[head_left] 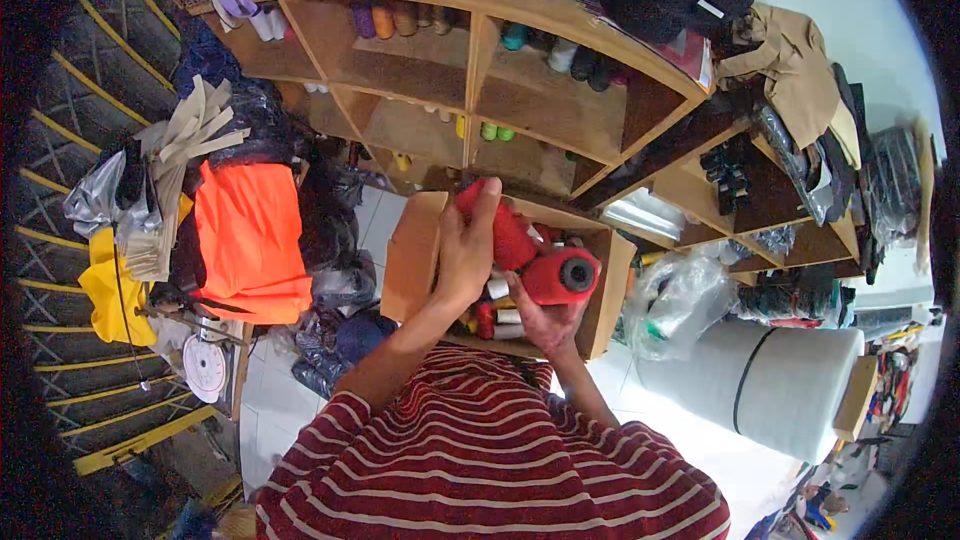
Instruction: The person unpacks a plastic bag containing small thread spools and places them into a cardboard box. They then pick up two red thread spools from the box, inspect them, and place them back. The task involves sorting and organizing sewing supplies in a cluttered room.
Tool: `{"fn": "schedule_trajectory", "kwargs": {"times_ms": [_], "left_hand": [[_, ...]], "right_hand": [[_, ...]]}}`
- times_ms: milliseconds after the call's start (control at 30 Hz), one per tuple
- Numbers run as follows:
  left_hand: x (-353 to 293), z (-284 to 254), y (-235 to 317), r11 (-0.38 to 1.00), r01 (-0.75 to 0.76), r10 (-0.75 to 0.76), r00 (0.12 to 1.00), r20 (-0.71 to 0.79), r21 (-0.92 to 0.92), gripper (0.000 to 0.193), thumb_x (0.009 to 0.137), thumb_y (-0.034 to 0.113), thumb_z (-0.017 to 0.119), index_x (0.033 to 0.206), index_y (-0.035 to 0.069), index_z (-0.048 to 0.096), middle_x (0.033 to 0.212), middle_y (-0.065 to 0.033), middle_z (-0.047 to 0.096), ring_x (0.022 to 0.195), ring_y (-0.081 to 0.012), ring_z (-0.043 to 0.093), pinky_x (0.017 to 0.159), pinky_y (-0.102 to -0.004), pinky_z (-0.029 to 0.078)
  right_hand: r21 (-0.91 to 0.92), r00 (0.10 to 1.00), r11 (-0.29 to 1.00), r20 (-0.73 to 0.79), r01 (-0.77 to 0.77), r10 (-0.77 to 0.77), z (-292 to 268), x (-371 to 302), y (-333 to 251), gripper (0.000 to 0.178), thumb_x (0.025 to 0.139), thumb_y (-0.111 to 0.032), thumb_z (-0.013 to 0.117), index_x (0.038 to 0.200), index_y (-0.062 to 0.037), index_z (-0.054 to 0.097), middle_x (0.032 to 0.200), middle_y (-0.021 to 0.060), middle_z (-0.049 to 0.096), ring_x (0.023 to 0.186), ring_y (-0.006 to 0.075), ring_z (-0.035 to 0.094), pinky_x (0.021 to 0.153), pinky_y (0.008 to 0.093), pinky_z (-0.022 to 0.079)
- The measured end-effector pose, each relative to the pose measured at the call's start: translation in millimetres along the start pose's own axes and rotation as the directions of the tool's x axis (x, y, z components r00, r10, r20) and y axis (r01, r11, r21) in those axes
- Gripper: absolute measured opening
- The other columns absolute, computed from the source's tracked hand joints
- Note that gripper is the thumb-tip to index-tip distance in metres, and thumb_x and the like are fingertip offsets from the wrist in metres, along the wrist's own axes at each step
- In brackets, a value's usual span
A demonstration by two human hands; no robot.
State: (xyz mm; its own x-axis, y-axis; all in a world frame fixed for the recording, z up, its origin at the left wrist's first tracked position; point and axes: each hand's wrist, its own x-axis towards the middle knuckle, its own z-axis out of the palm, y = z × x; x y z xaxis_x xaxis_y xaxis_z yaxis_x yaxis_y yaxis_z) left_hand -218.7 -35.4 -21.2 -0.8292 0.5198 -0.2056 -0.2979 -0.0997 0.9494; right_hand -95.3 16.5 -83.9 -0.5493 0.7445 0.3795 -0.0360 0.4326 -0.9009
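My left hand (466, 258) is wrapped round a red thread cone (514, 240), its thumb along the near side. In my right hand (548, 324) is a second red thread cone (552, 278), its dark hollow end turned up toward the right. Both cones are side by side, close together or touching; I cannot tell which. Below them stands an open cardboard box (412, 258) with its flaps spread. Inside it lie several spools, among them a white spool (508, 317) and a red spool (486, 321). My hands and the cones hide part of its contents.
Beyond the box, a wooden shelf unit (400, 65) holds several thread spools. At left hangs bright orange fabric (252, 240) near dark plastic bags (335, 210). A large white roll (790, 380) and a clear plastic bag (680, 305) are at right.
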Motion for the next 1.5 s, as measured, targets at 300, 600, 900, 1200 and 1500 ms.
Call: {"fn": "schedule_trajectory", "kwargs": {"times_ms": [300, 600, 900, 1200, 1500], "left_hand": [[9, -15, -12, 0.94, -0.192, 0.192, 0.981, 0.03, 0.283, 0.03, 0.089, 0.027, 0.066, 0.088, -0.002, 0.063, 0.072, -0.0058, 0.064, 0.068, -0.0076, 0.059, 0.061, -0.0234, 0.048], [6, -29, -24, 0.983, -0.068, 0.047, 0.991, 0.125, 0.173, 0.023, 0.088, 0.019, 0.067, 0.087, -0.003, 0.063, 0.069, -0.0067, 0.064, 0.056, -0.0103, 0.061, 0.048, -0.022, 0.048], [14, -52, 4, 0.407, -0.764, 0.55, 0.642, 0.533, 0.5, 0.059, 0.063, 0.041, 0.08, 0.116, 0.02, 0.066, 0.131, -0.0077, 0.052, 0.113, -0.0295, 0.053, 0.1, -0.0408, 0.037], [26, -59, 2, 0.624, -0.69, 0.349, 0.666, 0.659, 0.367, 0.047, 0.056, 0.027, 0.085, 0.1, 0.014, 0.074, 0.103, -0.0057, 0.058, 0.1, -0.023, 0.057, 0.089, -0.034, 0.045], [19, -55, -7, 0.502, -0.734, 0.478, 0.676, 0.561, 0.457, 0.038, 0.058, 0.036, 0.083, 0.094, 0.026, 0.075, 0.108, -0.0007, 0.059, 0.095, -0.0209, 0.058, 0.082, -0.0331, 0.043]], "right_hand": [[-0.108, 0.985, 0.985, 0.121, 0.136, -0.123, -9, 5, 12, 0.049, 0.063, -0.012, 0.085, 0.098, -0.0039, 0.053, 0.103, 0.0149, 0.059, 0.099, 0.028, 0.059, 0.086, 0.038, 0.047], [-0.016, 0.987, 0.988, -0.039, 0.154, -0.155, -7, 1, 38, 0.065, 0.066, -0.008, 0.083, 0.113, -0.0059, 0.038, 0.112, 0.0157, 0.057, 0.102, 0.0233, 0.057, 0.09, 0.0362, 0.045], [0.137, 0.951, 0.941, 0.067, -0.31, 0.303, -13, 10, 3, 0.072, 0.068, -0.013, 0.083, 0.122, -0.0031, 0.037, 0.116, 0.0133, 0.055, 0.105, 0.0211, 0.056, 0.091, 0.0363, 0.047], [-0.003, 0.958, 0.977, 0.191, -0.215, 0.212, -20, 8, 9, 0.065, 0.069, -0.012, 0.082, 0.119, -0.0025, 0.042, 0.113, 0.0111, 0.056, 0.102, 0.0206, 0.056, 0.089, 0.0361, 0.046], [0.179, 0.974, 0.968, 0.171, -0.178, 0.148, -13, 18, 3, 0.057, 0.07, -0.007, 0.08, 0.116, -0.0023, 0.046, 0.109, 0.0105, 0.059, 0.099, 0.0184, 0.058, 0.086, 0.033, 0.048]]}}
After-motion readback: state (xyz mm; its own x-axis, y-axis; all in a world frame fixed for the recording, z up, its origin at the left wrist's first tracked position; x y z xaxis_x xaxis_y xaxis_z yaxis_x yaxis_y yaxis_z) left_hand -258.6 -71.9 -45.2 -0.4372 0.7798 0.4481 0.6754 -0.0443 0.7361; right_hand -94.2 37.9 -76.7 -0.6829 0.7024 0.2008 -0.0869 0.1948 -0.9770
